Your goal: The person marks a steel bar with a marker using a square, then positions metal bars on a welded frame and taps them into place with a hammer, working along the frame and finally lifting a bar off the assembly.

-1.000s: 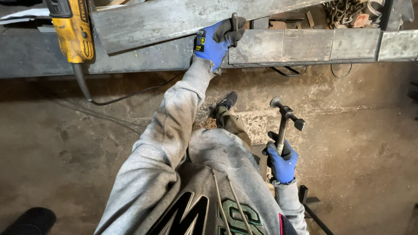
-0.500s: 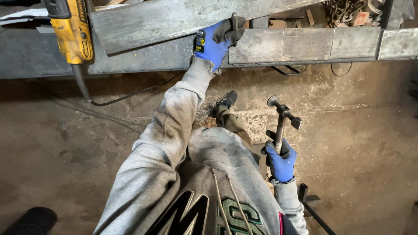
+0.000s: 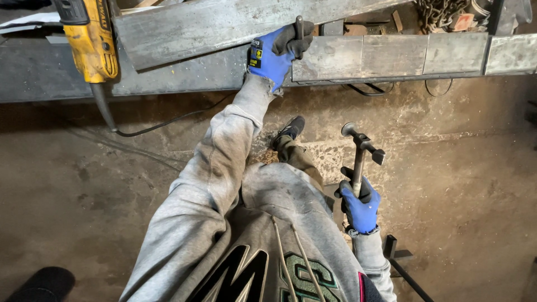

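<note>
Long steel beam (image 3: 391, 56) across the top, flat plate (image 3: 196, 25) lying tilted on it. Yellow power tool (image 3: 89, 42) at upper left, cord (image 3: 162, 120) trailing down. Left hand (image 3: 277, 50) gripping the beam's edge beside the plate. Right hand (image 3: 361, 207) closed around an upright hammer (image 3: 361, 151), low over the floor.

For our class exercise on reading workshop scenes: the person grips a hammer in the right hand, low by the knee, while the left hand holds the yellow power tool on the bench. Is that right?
Not quite. The head view shows the left hand gripping a small dark metal pin at the edge of the steel bar, not the yellow power tool, which lies untouched further left. The right hand does grip the hammer.
</note>
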